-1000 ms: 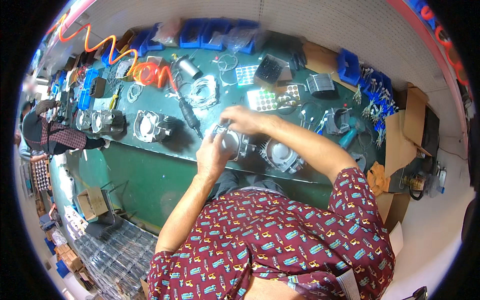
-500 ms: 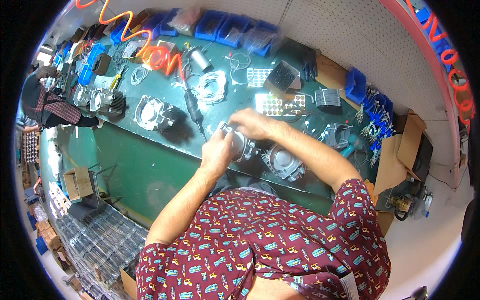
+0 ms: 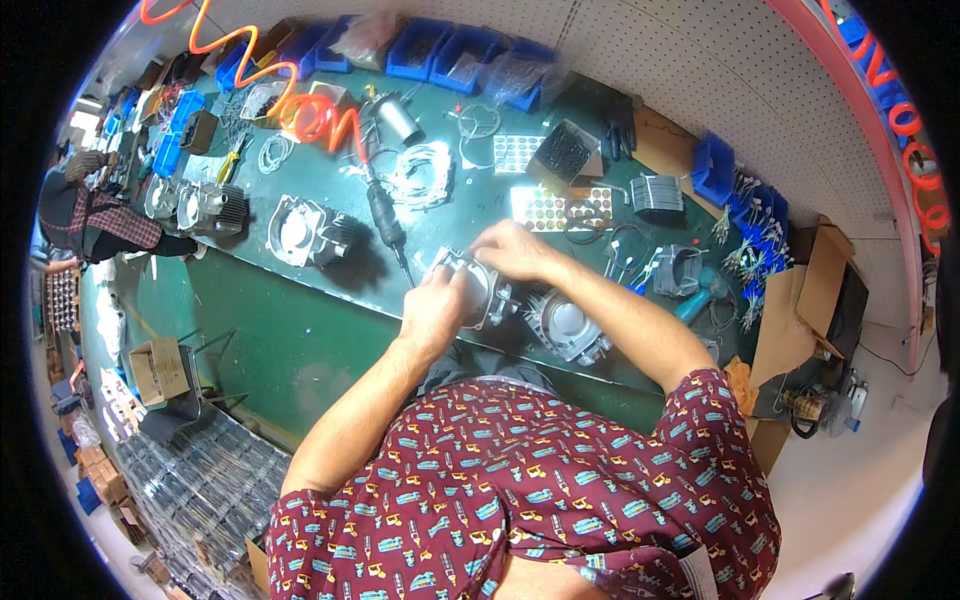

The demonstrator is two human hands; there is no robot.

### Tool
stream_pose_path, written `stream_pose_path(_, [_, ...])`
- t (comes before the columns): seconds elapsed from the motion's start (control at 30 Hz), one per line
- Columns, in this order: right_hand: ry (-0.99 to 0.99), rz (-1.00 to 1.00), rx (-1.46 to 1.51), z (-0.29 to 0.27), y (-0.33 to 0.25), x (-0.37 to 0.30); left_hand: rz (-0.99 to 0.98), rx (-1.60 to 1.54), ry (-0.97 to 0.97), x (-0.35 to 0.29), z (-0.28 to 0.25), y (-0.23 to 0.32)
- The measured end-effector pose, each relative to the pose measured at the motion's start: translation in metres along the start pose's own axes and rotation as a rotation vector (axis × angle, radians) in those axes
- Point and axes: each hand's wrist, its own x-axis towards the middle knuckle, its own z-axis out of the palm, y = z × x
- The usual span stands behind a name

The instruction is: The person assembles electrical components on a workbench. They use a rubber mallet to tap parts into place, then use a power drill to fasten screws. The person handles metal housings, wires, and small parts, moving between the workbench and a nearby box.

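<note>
In front of my body a silvery cast-metal motor housing (image 3: 481, 296) rests at the near edge of the green bench. My left hand (image 3: 434, 312) is closed round its left side, thumb and fingers at the rim. Over the far edge of the same housing is my right hand (image 3: 510, 250), its fingers bent and drawn together; what lies between the fingertips is too small to tell. A second, similar housing (image 3: 566, 324) sits just right of the first, below my right forearm. A dark power screwdriver (image 3: 386, 215) lies beyond my left hand, its tip toward it.
An orange coiled hose (image 3: 318, 118) runs down to the screwdriver. Another housing (image 3: 303, 232) stands farther left. White cable coils (image 3: 422, 172), sticker sheets (image 3: 545, 209) and a box of small dark parts (image 3: 565, 152) lie beyond my hands. Blue bins (image 3: 465, 57) line the back; a co-worker (image 3: 95, 210) stands far left.
My right hand has shifted slightly to the right along the housing's far edge. My left hand keeps its hold, and the housing has hardly moved.
</note>
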Motion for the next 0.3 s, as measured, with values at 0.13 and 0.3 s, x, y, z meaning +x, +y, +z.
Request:
stream_pose_path(0.13, [0.178, -0.051, -0.08, 0.012, -0.002, -0.012, -0.043, -0.103, 0.056, -0.002, -0.002, 0.002])
stream_pose_path(0.3, [0.181, -0.065, -0.187, 0.016, -0.017, -0.019, 0.006, -0.192, 0.185, -0.009, -0.005, 0.001])
